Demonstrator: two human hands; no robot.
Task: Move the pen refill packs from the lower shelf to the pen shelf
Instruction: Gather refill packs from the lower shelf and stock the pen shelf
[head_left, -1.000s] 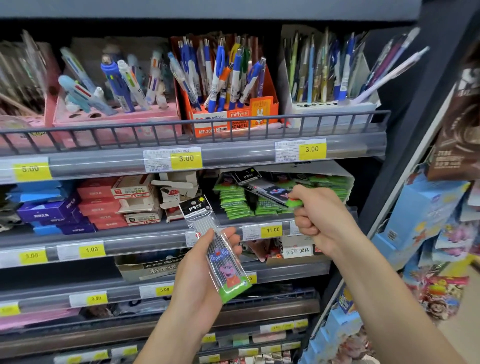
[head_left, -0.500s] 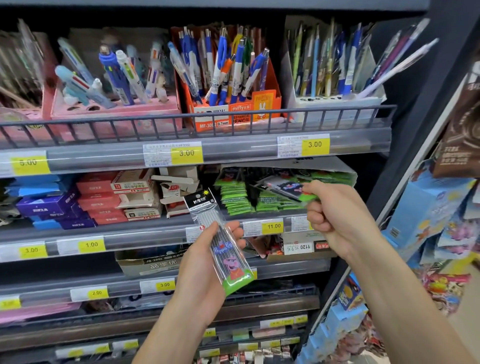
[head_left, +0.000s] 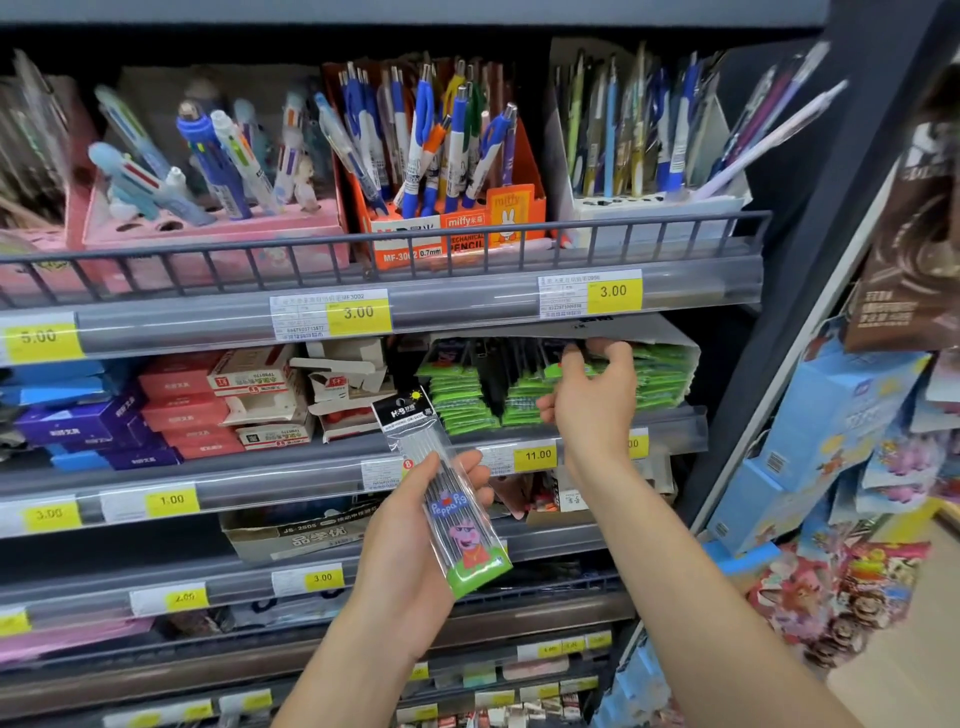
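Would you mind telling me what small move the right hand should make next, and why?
Probably close the right hand on one green refill pack: its fingers are spread among the stacked packs, gripping none as far as I can tell, while the left hand holds a Peppa Pig pack.

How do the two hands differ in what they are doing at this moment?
The left hand grips a single refill pack, held upright in front of the shelves; the right hand reaches into the box of green packs. The left hand sits lower and nearer the camera; the right hand is raised to the shelf below the pens, fingers spread over the stacks. Whether the right hand holds anything is unclear. Both are bare.
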